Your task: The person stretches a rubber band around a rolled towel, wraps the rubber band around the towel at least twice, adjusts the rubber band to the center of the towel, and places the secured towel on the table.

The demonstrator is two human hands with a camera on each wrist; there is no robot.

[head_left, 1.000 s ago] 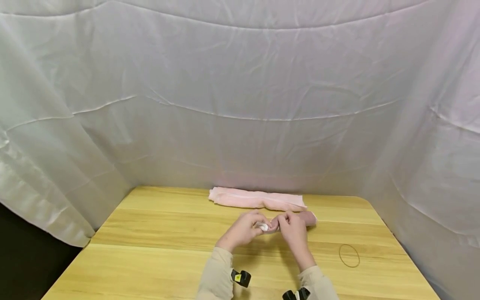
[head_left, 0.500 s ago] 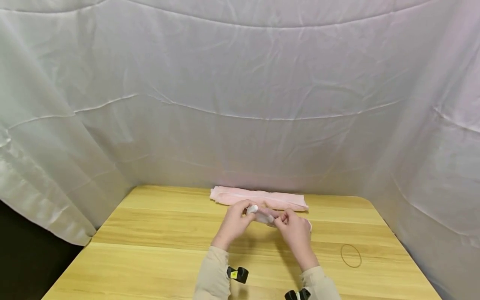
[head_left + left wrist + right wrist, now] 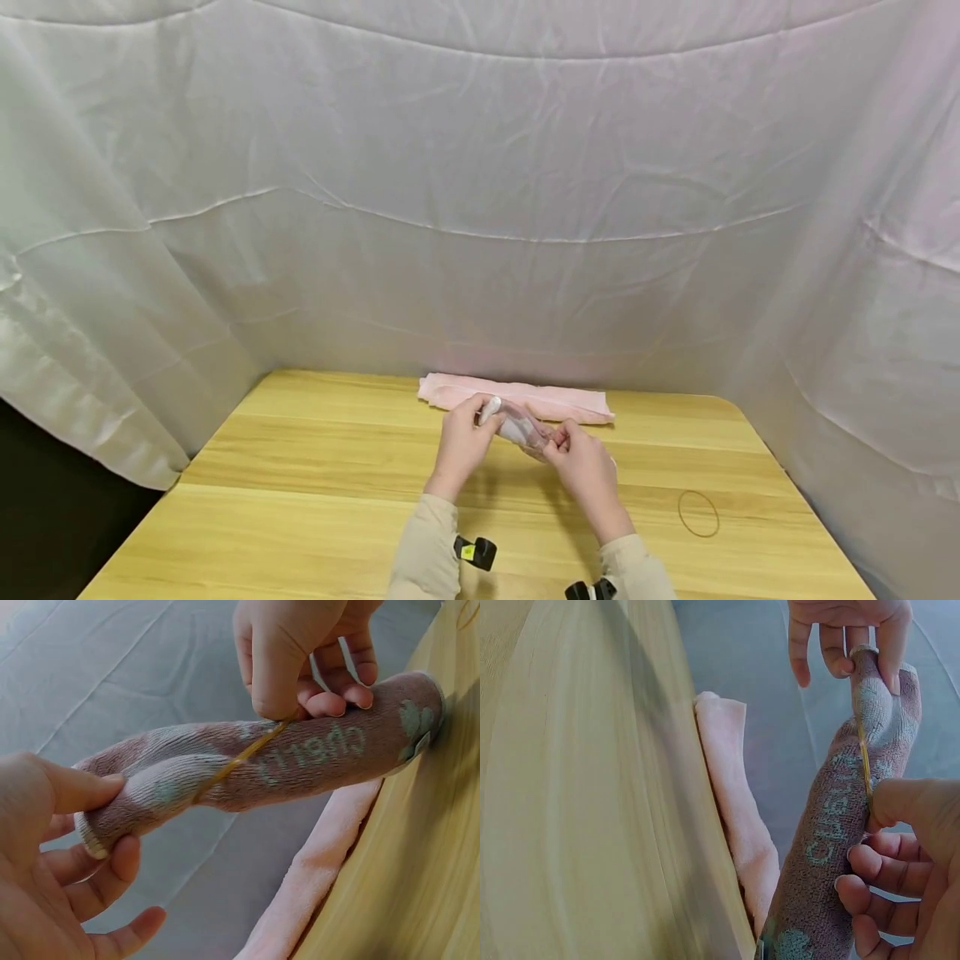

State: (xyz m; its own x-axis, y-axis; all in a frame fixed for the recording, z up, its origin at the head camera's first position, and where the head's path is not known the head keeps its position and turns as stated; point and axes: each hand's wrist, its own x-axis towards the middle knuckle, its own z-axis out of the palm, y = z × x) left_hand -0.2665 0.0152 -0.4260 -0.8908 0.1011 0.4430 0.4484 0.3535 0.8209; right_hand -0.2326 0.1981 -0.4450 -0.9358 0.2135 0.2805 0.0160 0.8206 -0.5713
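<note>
A mauve rolled towel with pale green lettering is held in the air between both hands, tilted. My left hand pinches its narrower end between thumb and fingers. A yellowish rubber band crosses the roll slantwise near its middle, where the cloth bends and narrows. My right hand pinches that band between thumb and index finger, its other fingers curled by the roll. In the right wrist view the roll's lettered half runs beneath the right hand.
Behind the hands, a light pink rolled towel lies along the wooden table's back edge. Another rubber band lies loose at the right. Grey-white curtains enclose the table at the back and sides.
My left hand has moved up and slightly left, raising its end of the mauve roll from near the table. The right hand stays nearly in place. The pink roll has not moved.
</note>
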